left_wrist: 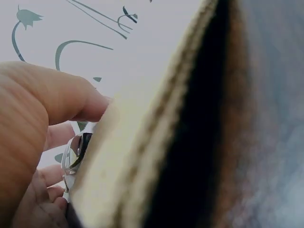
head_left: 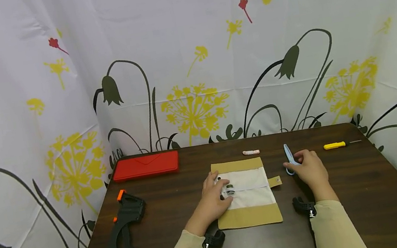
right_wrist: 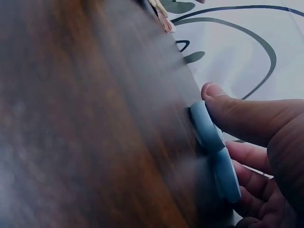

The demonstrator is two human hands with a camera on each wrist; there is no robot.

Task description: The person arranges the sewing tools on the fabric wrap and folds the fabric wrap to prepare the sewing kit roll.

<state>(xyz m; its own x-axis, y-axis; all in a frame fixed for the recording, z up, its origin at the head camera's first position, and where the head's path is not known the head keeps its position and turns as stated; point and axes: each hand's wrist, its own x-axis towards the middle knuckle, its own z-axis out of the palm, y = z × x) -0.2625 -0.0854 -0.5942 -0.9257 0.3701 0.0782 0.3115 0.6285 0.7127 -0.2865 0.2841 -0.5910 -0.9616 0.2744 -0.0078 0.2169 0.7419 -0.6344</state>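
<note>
An unfolded tan and white fabric pouch (head_left: pixel 251 197) with a snap tab lies mid-table. My left hand (head_left: pixel 212 197) rests over its left edge, thumb and fingers spread apart. Between thumb and forefinger sits a small silver and dark object (head_left: pixel 230 189); in the left wrist view this shiny, black-trimmed piece (left_wrist: pixel 76 153) is partly hidden by the pouch edge (left_wrist: pixel 142 142). To the right, my right hand (head_left: pixel 311 169) pinches light-blue scissors (head_left: pixel 288 154) by the handles. The right wrist view shows the thumb on one handle loop (right_wrist: pixel 207 126), fingers behind the other.
A red case (head_left: pixel 146 166) lies at the back left, with a black and orange bar clamp (head_left: pixel 126 222) in front of it. Behind the pouch is a small pale folded item (head_left: pixel 251 152). A yellow-handled screwdriver (head_left: pixel 335 145) lies right of the scissors. A printed curtain hangs behind the table.
</note>
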